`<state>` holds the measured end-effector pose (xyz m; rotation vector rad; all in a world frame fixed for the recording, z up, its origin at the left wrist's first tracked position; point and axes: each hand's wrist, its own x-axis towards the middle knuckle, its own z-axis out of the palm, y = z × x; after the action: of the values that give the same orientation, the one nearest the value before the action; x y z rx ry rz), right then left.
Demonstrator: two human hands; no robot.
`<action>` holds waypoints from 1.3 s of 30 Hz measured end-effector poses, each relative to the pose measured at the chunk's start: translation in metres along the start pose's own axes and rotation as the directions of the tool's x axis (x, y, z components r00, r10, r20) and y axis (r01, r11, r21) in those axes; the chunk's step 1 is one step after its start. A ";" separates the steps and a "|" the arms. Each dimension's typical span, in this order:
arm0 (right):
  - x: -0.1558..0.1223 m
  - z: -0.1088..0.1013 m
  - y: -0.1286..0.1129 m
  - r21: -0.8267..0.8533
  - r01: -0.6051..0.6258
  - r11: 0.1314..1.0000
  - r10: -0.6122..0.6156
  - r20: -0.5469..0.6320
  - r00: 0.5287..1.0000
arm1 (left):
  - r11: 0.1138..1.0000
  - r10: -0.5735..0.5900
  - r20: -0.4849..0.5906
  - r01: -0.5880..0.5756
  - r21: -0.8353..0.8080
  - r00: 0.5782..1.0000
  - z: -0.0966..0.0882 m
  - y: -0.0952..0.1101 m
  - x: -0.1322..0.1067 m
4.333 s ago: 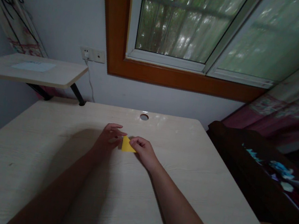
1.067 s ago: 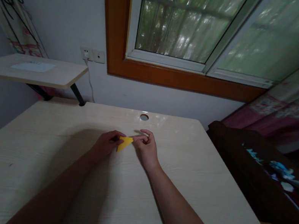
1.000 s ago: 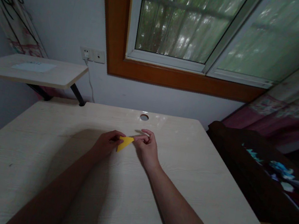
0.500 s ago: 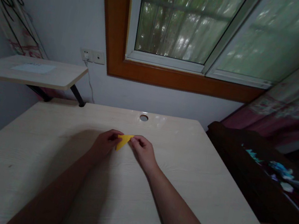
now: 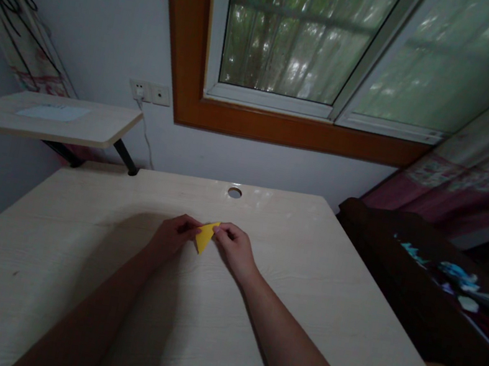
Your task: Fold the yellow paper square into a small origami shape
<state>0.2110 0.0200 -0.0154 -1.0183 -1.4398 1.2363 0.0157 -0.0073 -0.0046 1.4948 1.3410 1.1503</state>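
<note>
Between my two hands is a small yellow piece of folded paper, triangular, with one point hanging down toward me. My left hand pinches its left corner between thumb and fingers. At the upper right corner, my right hand grips it the same way, the thumb lying on the front face. Both hands are low over the pale wooden desk, near its far half. The fingers cover the corners of the paper, so the fold layers there are hidden.
A raised shelf on black legs stands at the desk's back left, with a white sheet on it. A round cable hole sits near the back edge. Right of the desk is dark wooden furniture holding assorted items.
The yellow paper has turned between my fingers: its free point has swung right and now hangs lower, toward me. My left fingers have shifted slightly right; my right hand stays almost in place.
</note>
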 end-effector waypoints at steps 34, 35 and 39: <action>-0.003 0.000 -0.001 -0.152 0.141 0.978 -0.134 0.056 0.989 | 0.994 -0.067 0.041 0.070 -0.083 0.997 -0.002 0.001 0.003; -0.003 0.000 0.000 -0.156 0.146 0.977 -0.139 0.055 0.989 | 0.993 -0.065 0.047 0.069 -0.097 0.997 -0.002 0.000 0.003; -0.003 0.000 -0.001 -0.183 0.156 0.971 -0.145 0.072 0.987 | 0.991 -0.053 0.068 0.061 -0.115 0.996 -0.002 -0.005 0.005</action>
<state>0.2117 0.0172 -0.0151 -0.9841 -1.6721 1.0425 0.0128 -0.0019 -0.0080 1.3891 1.2429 1.1151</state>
